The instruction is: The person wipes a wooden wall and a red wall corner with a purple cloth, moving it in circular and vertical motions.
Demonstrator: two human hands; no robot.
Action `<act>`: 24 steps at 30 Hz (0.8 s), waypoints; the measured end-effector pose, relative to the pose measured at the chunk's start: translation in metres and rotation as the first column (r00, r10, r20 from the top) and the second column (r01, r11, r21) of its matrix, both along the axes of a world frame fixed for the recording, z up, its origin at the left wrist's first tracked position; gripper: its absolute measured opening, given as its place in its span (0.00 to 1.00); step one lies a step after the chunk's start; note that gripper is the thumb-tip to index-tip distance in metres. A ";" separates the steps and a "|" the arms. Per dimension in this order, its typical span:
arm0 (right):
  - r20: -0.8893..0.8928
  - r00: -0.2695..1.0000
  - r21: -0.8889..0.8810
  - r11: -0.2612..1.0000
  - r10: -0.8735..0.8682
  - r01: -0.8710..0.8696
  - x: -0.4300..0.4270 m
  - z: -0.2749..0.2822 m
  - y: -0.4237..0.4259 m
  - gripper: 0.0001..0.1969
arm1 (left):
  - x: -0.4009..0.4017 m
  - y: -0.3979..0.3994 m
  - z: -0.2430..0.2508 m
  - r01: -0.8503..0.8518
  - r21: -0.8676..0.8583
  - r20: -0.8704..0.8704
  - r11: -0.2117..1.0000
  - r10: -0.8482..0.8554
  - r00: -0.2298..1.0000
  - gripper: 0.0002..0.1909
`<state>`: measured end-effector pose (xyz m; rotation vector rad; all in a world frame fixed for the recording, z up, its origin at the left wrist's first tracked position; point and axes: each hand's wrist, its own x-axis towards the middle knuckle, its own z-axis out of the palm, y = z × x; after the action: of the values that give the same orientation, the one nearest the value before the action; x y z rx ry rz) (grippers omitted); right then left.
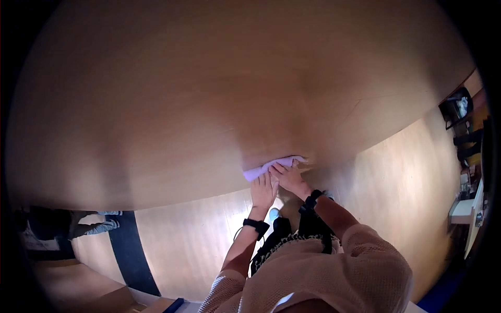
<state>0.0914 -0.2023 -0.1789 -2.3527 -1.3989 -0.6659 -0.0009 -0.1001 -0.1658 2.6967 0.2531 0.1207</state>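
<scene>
A folded lilac cloth lies near the front edge of a large wood-toned tabletop. My left hand has its fingertips on the cloth's lower edge. Close beside it, my right hand rests its bent fingers on the right part of the cloth. The two hands nearly touch, and both press from the near side. How far my fingers wrap under the cloth is hidden. Each wrist wears a black band, the left one and the right one.
Pale wooden flooring runs below the table edge, crossed by a dark strip. Another person's legs show at the left. A black chair and a white shelf-like piece stand at the right.
</scene>
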 end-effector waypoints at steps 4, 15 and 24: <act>-0.082 0.995 -0.001 0.998 0.060 -0.060 0.003 0.064 0.021 0.19 | -0.001 0.007 0.005 -0.011 -0.057 0.434 0.998 0.035 0.900 0.35; 0.202 0.979 0.628 0.771 -0.031 -0.105 0.010 0.303 0.091 0.22 | 0.049 0.056 0.267 0.000 0.033 0.889 0.999 -0.029 0.456 0.40; 0.236 0.969 0.208 0.978 -0.070 0.020 0.020 0.051 0.040 0.22 | 0.023 0.021 0.072 -0.078 0.137 0.176 0.988 0.053 0.983 0.36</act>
<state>0.1112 -0.1622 -0.1280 -2.2043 -1.3029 -1.0869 0.0224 -0.0793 -0.0937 2.7991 0.2909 0.4040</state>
